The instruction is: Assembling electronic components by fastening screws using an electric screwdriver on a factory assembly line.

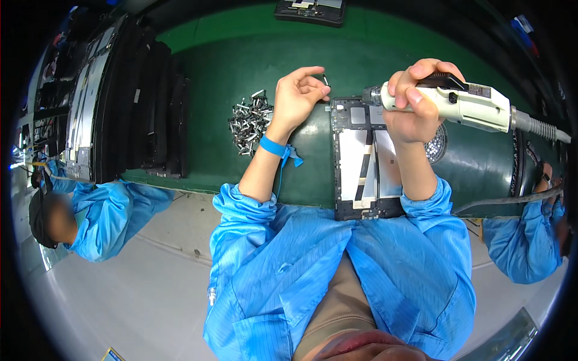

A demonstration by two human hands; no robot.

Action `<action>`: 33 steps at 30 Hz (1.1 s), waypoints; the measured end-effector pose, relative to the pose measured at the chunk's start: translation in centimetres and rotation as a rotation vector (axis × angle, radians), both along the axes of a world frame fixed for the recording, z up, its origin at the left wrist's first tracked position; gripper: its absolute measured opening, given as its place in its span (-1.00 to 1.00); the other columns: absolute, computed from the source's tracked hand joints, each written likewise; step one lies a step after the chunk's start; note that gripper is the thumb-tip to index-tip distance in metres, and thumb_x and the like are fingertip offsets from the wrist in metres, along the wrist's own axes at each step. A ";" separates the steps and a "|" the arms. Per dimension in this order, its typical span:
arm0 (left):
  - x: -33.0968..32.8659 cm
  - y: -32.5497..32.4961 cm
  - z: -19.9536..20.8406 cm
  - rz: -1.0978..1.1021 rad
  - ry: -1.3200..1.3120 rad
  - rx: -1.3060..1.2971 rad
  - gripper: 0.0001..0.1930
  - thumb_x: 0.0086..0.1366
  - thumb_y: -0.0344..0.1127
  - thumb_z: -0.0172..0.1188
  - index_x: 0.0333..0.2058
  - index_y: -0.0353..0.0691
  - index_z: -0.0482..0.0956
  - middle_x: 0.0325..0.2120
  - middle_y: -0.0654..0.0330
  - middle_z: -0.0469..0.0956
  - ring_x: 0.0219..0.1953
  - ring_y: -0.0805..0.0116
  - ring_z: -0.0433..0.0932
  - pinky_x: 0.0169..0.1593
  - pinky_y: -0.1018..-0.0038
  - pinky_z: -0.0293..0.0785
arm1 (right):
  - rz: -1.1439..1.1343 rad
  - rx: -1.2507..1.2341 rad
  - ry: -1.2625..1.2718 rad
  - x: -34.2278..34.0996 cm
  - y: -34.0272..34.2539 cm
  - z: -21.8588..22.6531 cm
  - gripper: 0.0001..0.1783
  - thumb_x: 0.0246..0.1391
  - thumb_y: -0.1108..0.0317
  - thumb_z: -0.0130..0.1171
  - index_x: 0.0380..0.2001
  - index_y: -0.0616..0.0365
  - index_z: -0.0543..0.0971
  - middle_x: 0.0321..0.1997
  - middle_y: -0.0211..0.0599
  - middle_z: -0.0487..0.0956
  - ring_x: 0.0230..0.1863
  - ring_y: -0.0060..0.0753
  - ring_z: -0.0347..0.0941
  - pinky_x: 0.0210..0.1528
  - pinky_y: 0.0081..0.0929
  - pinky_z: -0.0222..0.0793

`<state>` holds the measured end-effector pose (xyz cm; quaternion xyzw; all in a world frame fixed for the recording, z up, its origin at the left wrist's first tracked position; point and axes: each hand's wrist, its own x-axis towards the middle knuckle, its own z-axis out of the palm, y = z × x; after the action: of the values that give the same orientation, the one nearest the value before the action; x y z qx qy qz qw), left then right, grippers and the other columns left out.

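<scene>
My right hand [417,102] is wrapped round a white electric screwdriver [481,111], held sideways over the upper right of an opened tablet [355,165]. The screwdriver's grey tip end points left; whether it touches the tablet cannot be made out. The tablet lies on the green mat in front of me, with silver panels and black strips showing inside. My left hand [298,96], a blue strap round its wrist, pinches a small black-and-silver part [326,80] just beyond the tablet's upper left corner. Similar small parts lie in a pile [250,123] left of that hand.
A round dish of small metal pieces [436,144] sits right of the tablet, partly behind my right forearm. Stacked dark tablet bodies [162,120] stand at the left. Another device [310,11] lies at the far edge. People in blue work on both sides.
</scene>
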<state>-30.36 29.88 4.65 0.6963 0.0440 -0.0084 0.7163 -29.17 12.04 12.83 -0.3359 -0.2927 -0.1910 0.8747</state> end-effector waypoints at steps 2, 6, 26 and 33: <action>-0.2 0.2 0.2 -0.074 -0.014 -0.156 -0.95 0.14 -0.57 0.17 -0.42 -0.47 0.51 -0.47 0.11 0.58 -0.46 0.46 0.59 -0.35 0.60 0.54 | 0.000 0.002 -0.011 0.1 -0.1 0.1 -0.44 -0.22 0.65 -0.01 -0.03 0.22 0.25 -0.27 0.00 0.44 -0.67 -0.51 0.26 -0.54 -0.48 0.38; -0.8 -0.3 0.7 -0.131 -0.009 -0.257 -0.93 0.10 -0.56 0.22 -0.45 -0.45 0.52 -0.49 0.16 0.57 -0.50 0.49 0.56 -0.37 0.59 0.53 | -0.009 -0.007 -0.033 0.3 -0.3 0.2 -0.45 -0.22 0.64 -0.02 -0.03 0.23 0.25 -0.27 0.00 0.45 -0.67 -0.51 0.26 -0.54 -0.49 0.38; -1.0 0.2 0.6 -0.206 -0.127 0.446 -0.86 0.00 -0.52 0.29 -0.39 -0.34 0.62 -0.56 0.14 0.57 -0.54 0.48 0.53 -0.41 0.56 0.45 | -0.028 -0.080 -0.006 0.2 0.0 0.4 -0.46 -0.22 0.61 -0.01 -0.03 0.22 0.27 -0.28 -0.05 0.45 -0.68 -0.54 0.26 -0.57 -0.53 0.35; -0.7 0.0 0.6 -0.165 -0.035 0.317 -0.88 0.02 -0.55 0.29 -0.41 -0.39 0.61 -0.51 0.19 0.60 -0.48 0.57 0.55 -0.38 0.65 0.46 | 0.046 -0.210 0.049 0.3 2.0 -2.4 -0.48 -0.16 0.59 0.04 -0.02 0.29 0.28 -0.29 0.04 0.47 -0.63 -0.61 0.26 -0.60 -0.66 0.27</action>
<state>-31.10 29.86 5.25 0.8018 -0.0252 -0.0480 0.5952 -28.91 14.08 10.45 -0.4233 -0.2972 -0.1311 0.8457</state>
